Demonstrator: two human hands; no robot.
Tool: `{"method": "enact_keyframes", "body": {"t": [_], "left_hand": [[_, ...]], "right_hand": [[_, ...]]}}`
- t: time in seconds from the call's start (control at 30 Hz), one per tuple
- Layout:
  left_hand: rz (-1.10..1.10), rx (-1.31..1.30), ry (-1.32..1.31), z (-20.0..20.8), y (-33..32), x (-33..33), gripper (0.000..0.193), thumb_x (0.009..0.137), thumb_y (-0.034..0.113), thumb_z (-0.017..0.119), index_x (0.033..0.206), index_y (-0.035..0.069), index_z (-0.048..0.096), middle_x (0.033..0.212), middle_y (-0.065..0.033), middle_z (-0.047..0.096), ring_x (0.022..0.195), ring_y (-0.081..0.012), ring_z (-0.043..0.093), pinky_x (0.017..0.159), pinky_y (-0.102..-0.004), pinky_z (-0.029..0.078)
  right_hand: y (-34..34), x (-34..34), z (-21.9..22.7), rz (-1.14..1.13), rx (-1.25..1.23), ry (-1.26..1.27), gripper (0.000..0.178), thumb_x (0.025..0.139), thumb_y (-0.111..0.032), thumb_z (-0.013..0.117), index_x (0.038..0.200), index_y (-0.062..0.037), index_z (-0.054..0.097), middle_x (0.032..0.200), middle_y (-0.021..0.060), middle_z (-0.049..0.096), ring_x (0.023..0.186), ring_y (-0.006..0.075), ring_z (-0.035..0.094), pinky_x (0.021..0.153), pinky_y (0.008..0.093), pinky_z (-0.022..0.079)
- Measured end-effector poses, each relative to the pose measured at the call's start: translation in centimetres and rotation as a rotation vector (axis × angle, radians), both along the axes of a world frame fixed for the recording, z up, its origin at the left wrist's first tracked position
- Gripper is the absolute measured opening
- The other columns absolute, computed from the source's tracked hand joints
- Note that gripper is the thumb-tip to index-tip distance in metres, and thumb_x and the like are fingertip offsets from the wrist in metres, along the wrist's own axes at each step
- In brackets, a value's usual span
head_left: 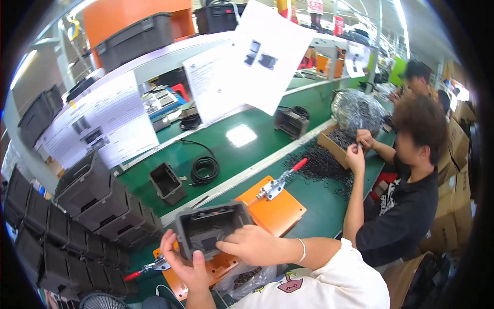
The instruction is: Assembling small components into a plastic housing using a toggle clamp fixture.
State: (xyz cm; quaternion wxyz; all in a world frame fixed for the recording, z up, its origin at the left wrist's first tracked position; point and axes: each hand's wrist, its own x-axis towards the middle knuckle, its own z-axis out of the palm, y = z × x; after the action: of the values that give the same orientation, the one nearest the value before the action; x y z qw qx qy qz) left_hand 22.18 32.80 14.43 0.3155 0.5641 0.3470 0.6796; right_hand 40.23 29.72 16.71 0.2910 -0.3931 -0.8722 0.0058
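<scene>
An open dark grey plastic box is tilted toward me above the orange fixtures. My left hand supports its near left corner, thumb in front and fingers along the side. My right hand is closed at the near right rim, fingertips reaching the inside edge; what may be pinched there is hidden. Under the box sits an orange plate with a toggle clamp with a red handle. A second red-handled clamp lies by my left hand on another orange plate.
Stacks of similar dark boxes line the left. Beyond lie a single box, a coiled black cable and a heap of black rings. At right a co-worker handles a small part. Paper sheets hang ahead.
</scene>
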Motion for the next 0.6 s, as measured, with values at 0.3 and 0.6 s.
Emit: {"method": "enact_keyframes", "body": {"t": [0.3, 0.6], "left_hand": [[0.056, 0.005, 0.463, 1.3, 0.1, -1.5, 0.047, 0.073, 0.002, 0.062, 0.118, 0.002, 0.048, 0.136, -0.0156, 0.041, 0.125, -0.0293, 0.04, 0.105, -0.039, 0.028], [-0.082, 0.052, 0.631, 1.0, 0.1, -1.0, 0.03, 0.08, 0.015, 0.065, 0.104, 0.001, 0.055, 0.128, -0.0173, 0.047, 0.119, -0.0313, 0.046, 0.1, -0.0415, 0.034]], "right_hand": [[-1.5, -0.5, -0.6, -0.193, 0.019, -0.182, 0.048, 0.076, -0.013, 0.058, 0.124, -0.0097, 0.059, 0.076, 0.0011, 0.055, 0.075, 0.0175, 0.054, 0.066, 0.0326, 0.036], [0.0, 0.4, -3.3, -0.11, 0.228, 0.105, 0.038, 0.068, -0.009, 0.064, 0.106, -0.0066, 0.065, 0.075, 0.0001, 0.056, 0.074, 0.017, 0.053, 0.068, 0.0313, 0.037]]}}
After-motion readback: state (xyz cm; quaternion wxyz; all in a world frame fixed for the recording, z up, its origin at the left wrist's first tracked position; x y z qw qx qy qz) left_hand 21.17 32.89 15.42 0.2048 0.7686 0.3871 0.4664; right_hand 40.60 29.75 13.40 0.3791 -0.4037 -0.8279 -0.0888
